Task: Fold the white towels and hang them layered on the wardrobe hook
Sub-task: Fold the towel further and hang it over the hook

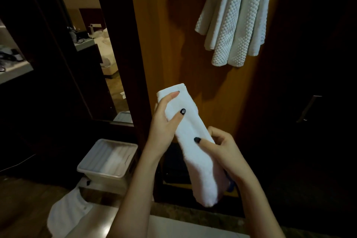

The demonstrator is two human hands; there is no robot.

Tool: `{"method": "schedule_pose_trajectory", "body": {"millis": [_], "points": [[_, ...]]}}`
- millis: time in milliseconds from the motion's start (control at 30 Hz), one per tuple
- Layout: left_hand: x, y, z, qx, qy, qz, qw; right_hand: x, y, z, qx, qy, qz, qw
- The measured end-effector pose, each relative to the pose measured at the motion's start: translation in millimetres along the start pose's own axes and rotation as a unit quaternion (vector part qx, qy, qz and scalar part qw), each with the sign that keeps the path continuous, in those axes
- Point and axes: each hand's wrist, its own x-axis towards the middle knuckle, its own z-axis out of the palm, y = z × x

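Observation:
I hold a folded white towel (195, 152) as a long narrow strip in front of the wooden wardrobe panel (173, 35). My left hand (166, 120) grips its upper end, thumb on top and fingers wrapped behind. My right hand (222, 147) grips the middle, thumb pressed on the front. The lower end hangs down free. A white waffle-textured towel (233, 17) hangs high on the wardrobe at the upper right; its hook is out of view.
A pale plastic bin (108, 160) stands on the floor at the lower left, with white cloth (65, 214) lying in front of it. A mirror (92, 44) is on the left. A dark wardrobe door with a metal handle (309, 108) is on the right.

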Motion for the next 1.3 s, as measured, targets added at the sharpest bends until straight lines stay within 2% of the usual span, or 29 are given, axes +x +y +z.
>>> {"method": "schedule_pose_trajectory", "body": {"millis": [67,167,333,467,567,633,700,833,933,1167,1300], "points": [[1,1,-3,-0.006,-0.008,0.002,1.000,-4,-3,-3,0.063,-0.080,0.032,0.994],[2,2,-6,-0.030,-0.019,-0.002,0.999,-6,-5,-1,0.101,-0.101,0.047,0.989],[4,-1,-12,-0.035,0.003,-0.011,0.999,2,6,0,0.027,-0.061,0.037,0.997],[5,-3,-14,-0.011,-0.036,-0.008,0.999,8,16,1,0.017,-0.020,0.043,0.999],[11,-4,-12,0.069,-0.008,-0.001,0.998,8,19,-4,0.035,-0.070,0.062,0.995],[20,-5,-14,0.103,0.029,0.001,0.994,6,21,-10,-0.008,-0.113,0.086,0.990],[30,-6,-18,0.111,0.063,-0.003,0.992,3,25,-15,-0.068,-0.124,0.106,0.984],[46,-14,-26,0.126,0.141,-0.020,0.982,0,31,-24,-0.127,-0.089,0.121,0.981],[51,-22,-30,0.120,0.171,-0.035,0.977,0,30,-31,-0.141,-0.020,0.099,0.985],[51,-35,-30,0.044,0.157,-0.056,0.985,-6,31,-39,-0.146,0.075,-0.003,0.986],[53,-35,-28,0.004,0.151,-0.064,0.986,-4,33,-39,-0.106,0.106,-0.026,0.988]]}}
